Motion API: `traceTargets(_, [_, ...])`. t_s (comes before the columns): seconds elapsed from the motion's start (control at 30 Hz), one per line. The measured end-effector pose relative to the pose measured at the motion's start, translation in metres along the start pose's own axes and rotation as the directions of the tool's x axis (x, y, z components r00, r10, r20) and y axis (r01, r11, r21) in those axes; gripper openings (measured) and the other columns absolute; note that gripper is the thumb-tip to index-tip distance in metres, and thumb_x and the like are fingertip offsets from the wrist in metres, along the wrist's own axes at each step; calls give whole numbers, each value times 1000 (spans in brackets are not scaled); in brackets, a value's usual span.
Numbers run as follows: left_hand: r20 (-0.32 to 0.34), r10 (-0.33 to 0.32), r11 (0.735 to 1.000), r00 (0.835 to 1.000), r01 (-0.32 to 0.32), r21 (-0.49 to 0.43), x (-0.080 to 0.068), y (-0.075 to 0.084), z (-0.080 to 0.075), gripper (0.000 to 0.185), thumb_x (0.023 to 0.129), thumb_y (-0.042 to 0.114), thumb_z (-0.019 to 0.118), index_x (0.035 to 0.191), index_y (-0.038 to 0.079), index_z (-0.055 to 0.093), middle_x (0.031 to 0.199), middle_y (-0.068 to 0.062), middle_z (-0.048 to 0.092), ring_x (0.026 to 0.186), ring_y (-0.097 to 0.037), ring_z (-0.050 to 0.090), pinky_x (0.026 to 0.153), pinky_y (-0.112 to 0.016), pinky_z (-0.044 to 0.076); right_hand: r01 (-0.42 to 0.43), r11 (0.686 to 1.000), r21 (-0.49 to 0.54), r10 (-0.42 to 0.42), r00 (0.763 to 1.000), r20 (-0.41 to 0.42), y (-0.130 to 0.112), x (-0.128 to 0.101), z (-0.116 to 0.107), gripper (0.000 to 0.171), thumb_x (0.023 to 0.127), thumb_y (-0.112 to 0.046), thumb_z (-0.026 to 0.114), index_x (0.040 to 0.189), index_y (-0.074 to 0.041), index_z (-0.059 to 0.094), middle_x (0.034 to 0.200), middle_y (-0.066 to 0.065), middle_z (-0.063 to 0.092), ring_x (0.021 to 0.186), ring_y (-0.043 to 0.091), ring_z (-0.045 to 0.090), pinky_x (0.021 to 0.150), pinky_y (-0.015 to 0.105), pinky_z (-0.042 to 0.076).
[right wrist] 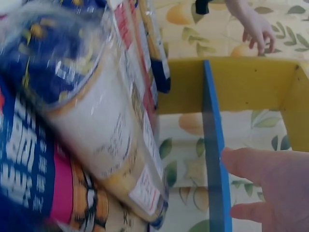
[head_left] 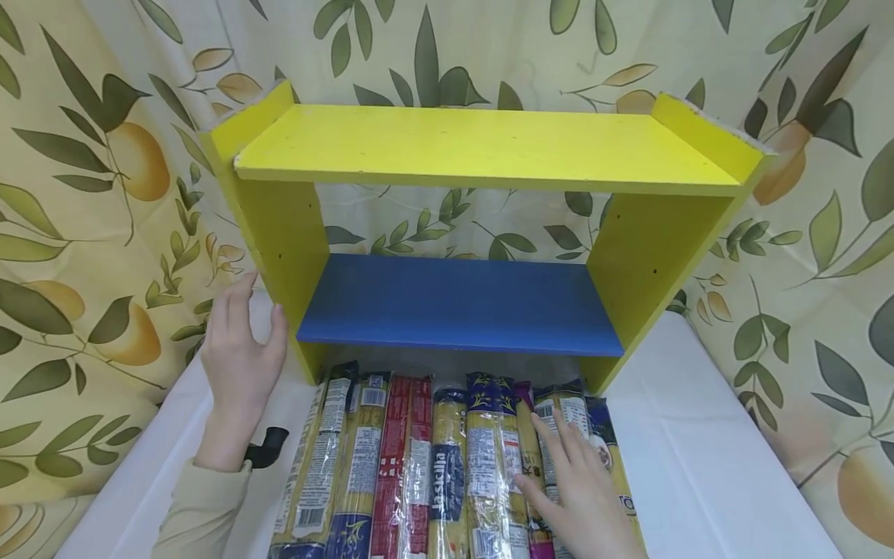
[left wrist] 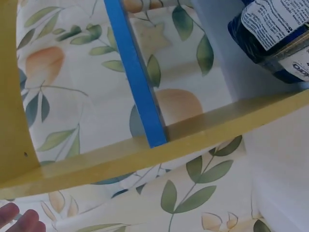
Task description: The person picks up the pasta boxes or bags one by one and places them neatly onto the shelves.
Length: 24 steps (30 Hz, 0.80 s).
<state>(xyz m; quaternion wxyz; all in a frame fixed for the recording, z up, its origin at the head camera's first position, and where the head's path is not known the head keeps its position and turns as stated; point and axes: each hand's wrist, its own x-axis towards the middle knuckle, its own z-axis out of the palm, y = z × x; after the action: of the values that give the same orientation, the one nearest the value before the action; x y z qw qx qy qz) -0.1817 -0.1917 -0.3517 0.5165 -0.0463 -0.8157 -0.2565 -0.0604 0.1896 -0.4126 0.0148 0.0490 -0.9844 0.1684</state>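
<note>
My left hand (head_left: 240,349) is raised beside the left side panel of a yellow shelf unit (head_left: 447,144), its fingers extended and nothing in its grip. In the left wrist view only its fingers (left wrist: 29,221) show, at the lower left corner below a yellow panel. My right hand (head_left: 580,489) hovers over the right part of a row of long spaghetti packs (head_left: 489,458), fingers spread and holding nothing. The right wrist view shows that hand's fingers (right wrist: 251,166) loosely stretched out, overlapping the blue shelf board (right wrist: 215,130). Close by on the left there stands a blue-topped spaghetti pack (right wrist: 91,116).
The unit has a blue middle board (head_left: 461,303). Several spaghetti packs, one pair in red wrapping (head_left: 401,466), lie side by side before it on a white-covered table (head_left: 698,466). A black curved piece (head_left: 268,448) sits at my left wrist. A leaf-patterned curtain (head_left: 517,46) surrounds the table.
</note>
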Motion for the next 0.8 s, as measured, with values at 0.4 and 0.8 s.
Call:
traceTargets(0.4, [42,-198,965,979,203,-168,15,-10,10,49,89,8,57,137,11,50,124,-15,59,105,-30,64,81,-3,40,-22,995,100,16,998,60,-16,-2,17,79,87,-52,61,150,-13,33,153,23,32,136,49,35,105,70,31])
traceTargets(0.8, [145,-285,891,947,318,-323,24,-22,21,53,89,7,59,140,10,46,130,-15,56,111,-30,62,77,-2,45,-60,984,168,39,991,124,-18,1,40,79,85,-58,60,148,-18,35,152,24,33,132,51,39,96,74,36])
